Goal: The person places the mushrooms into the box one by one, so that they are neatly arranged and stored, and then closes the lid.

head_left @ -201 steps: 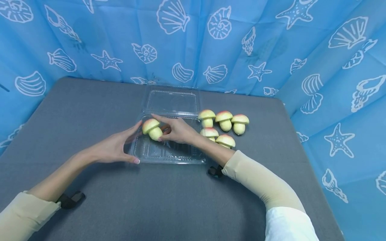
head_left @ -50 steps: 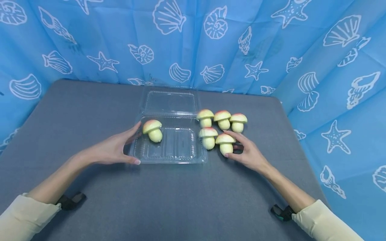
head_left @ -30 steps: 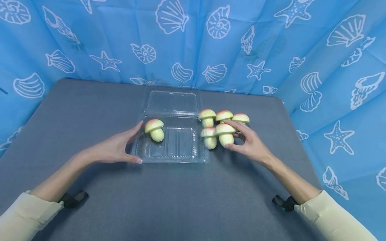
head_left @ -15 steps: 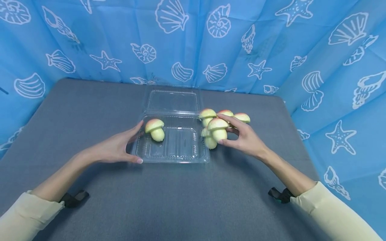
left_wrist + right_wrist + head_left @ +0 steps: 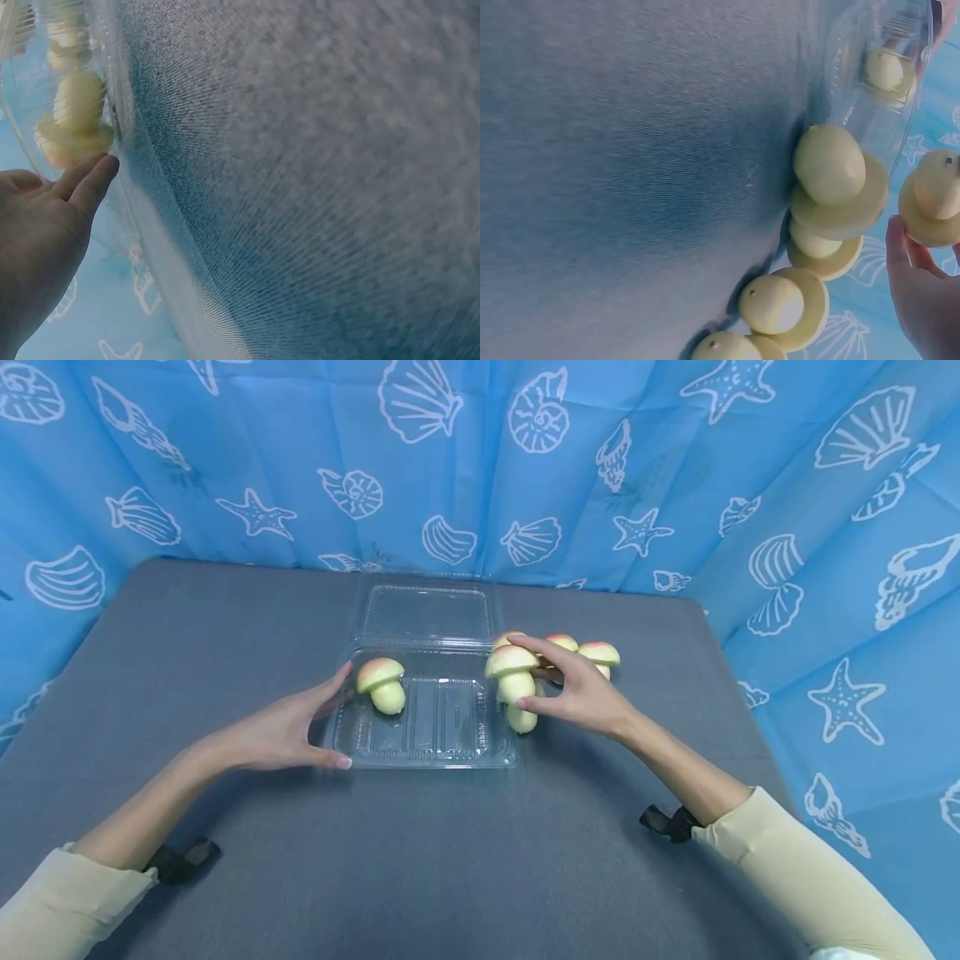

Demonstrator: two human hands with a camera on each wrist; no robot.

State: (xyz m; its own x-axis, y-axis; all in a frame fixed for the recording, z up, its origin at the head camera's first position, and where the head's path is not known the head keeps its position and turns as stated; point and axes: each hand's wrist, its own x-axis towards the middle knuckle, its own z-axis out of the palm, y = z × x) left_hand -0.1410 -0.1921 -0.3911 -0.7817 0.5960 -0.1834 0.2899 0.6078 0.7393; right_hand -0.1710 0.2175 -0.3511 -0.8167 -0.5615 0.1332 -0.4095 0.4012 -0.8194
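My right hand (image 5: 581,689) pinches a yellow mushroom (image 5: 513,675) with a red-tinged cap, cap up. In the right wrist view this held mushroom (image 5: 930,199) hangs raised off the table, above the others. It overlaps the right wall of a clear plastic clamshell box (image 5: 442,763) in the head view. Another mushroom (image 5: 387,696) lies inside the box, on the left. My left hand (image 5: 281,727) spreads thumb and fingers along the box's left side, holding nothing. In the left wrist view its straight fingers (image 5: 94,184) lie right at the clear wall.
Several more mushrooms (image 5: 600,653) stand right of the box, partly behind my right hand. The box's lid (image 5: 427,610) lies folded back toward the curtain (image 5: 300,460) with white shell prints. A grey cloth covers the table (image 5: 420,860).
My right hand released one mushroom in the box, went back to the group, picked up the front mushroom and carried it left to the box's right edge. The left hand stayed put.
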